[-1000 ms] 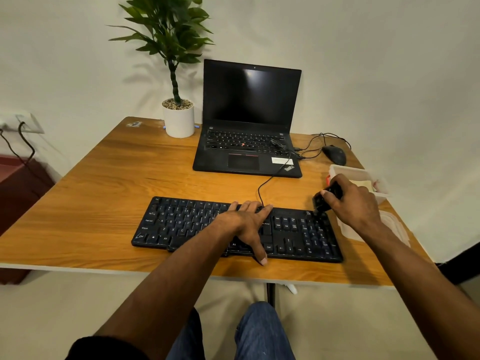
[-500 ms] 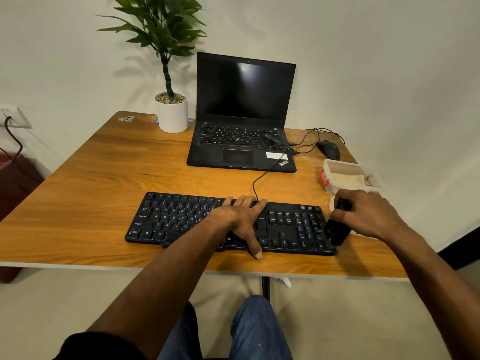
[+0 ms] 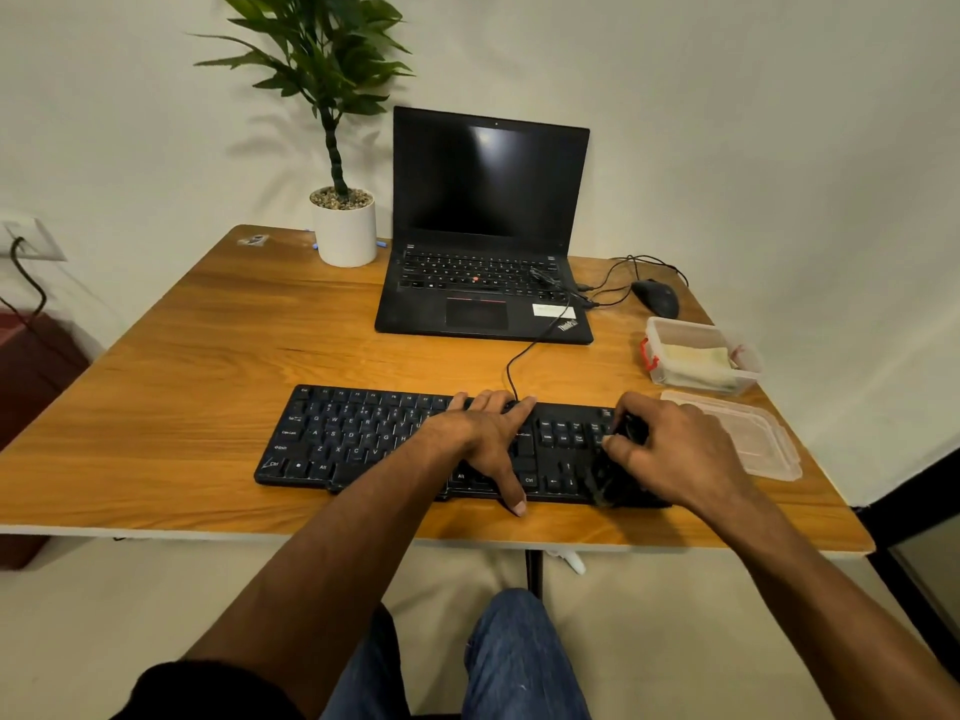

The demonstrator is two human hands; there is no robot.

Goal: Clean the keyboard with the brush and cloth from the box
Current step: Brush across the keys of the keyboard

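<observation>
Wooden table [image 3: 171, 402]: keyboard [image 3: 363, 444], laptop [image 3: 483, 304], potted plant [image 3: 344, 231], mouse [image 3: 655, 297], clear box [image 3: 696, 374], lid [image 3: 753, 439].

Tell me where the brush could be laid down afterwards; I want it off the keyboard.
Bare wood lies left of the keyboard, and between it and the laptop. The right side is crowded: box, lid, mouse and cables.

Plain off-white wall [image 3: 727, 122], wooden desk [image 3: 208, 356], beige floor [image 3: 104, 615], wall socket [image 3: 31, 239] at left, dark red cabinet [image 3: 31, 387]
</observation>
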